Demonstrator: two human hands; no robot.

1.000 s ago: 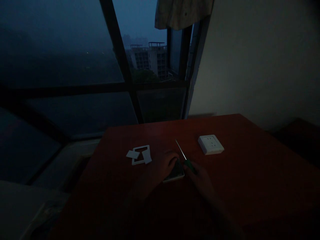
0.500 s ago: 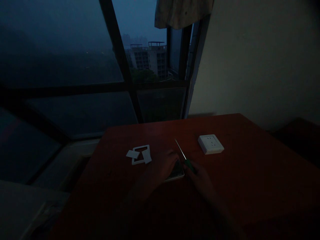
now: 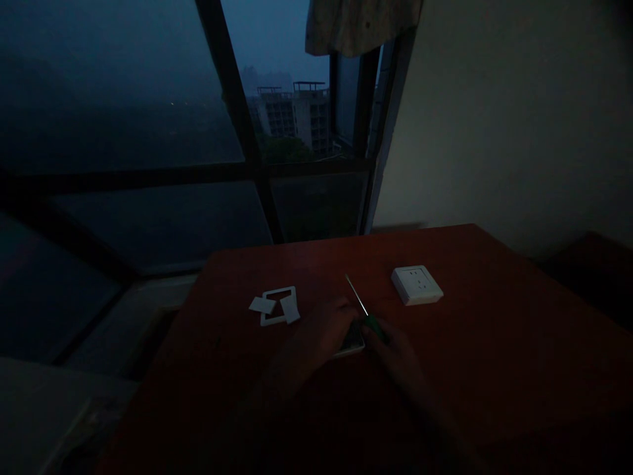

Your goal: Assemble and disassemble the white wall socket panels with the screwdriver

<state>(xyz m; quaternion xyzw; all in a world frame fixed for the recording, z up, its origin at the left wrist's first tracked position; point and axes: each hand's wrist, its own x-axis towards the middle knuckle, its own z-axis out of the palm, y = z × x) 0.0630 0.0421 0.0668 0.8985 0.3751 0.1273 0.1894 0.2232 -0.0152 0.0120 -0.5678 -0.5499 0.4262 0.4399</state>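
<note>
In my right hand (image 3: 395, 349) is a screwdriver (image 3: 373, 324) with a green handle. Its thin metal shaft points away from me, up and to the left, with the tip clear of the parts. My left hand (image 3: 329, 326) reaches over a white-rimmed, dark-centred square piece (image 3: 352, 340) on the table. Its fingers are bent together at that piece, and what they pinch is hidden in the dim light. The hand covers much of the square piece, and my right fingers are close to its right edge.
A white square frame (image 3: 264, 322) lies to the left, with two loose white plates, one flat plate (image 3: 262, 305) and one curved plate (image 3: 289, 309), on it. A white wall socket (image 3: 418, 285) sits at the right on the reddish table (image 3: 494, 316). Windows stand behind.
My left hand has shifted slightly right and now covers more of the white-rimmed piece. My right hand and the screwdriver have barely moved.
</note>
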